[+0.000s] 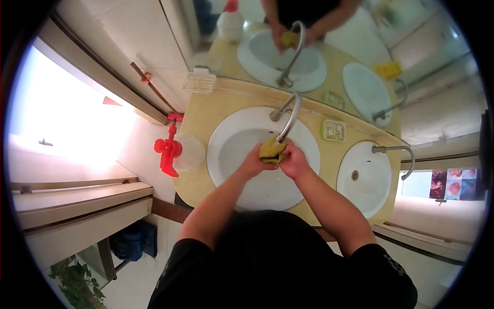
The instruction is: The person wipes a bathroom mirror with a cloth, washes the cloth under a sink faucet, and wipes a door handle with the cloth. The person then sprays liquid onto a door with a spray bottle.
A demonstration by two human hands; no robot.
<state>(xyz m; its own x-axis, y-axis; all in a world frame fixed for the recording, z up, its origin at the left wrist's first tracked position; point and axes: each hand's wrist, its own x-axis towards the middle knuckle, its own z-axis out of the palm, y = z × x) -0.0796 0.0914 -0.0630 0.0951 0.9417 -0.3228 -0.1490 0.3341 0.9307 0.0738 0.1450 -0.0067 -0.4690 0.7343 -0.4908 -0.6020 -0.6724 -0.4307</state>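
Both my hands meet over the left white sink (218, 159), directly beneath the tip of a curved metal faucet (295, 119). Between them is a bunched, folded yellow-green cloth (271, 150). My left hand (254, 162) grips the cloth's left side, and my right hand (295, 161) is closed around its right side. The spout end touches or hangs just over the cloth; I cannot tell which. Whether water is running is not clear. A dark fold shows at the cloth's lower edge.
A spray bottle with a red trigger head (169, 149) stands at the counter's (198, 123) left end. A green-rimmed soap dish (334, 131) sits between this sink and a second sink (363, 193). A white wire rack (200, 81) is by the mirror (329, 56), which reflects both sinks.
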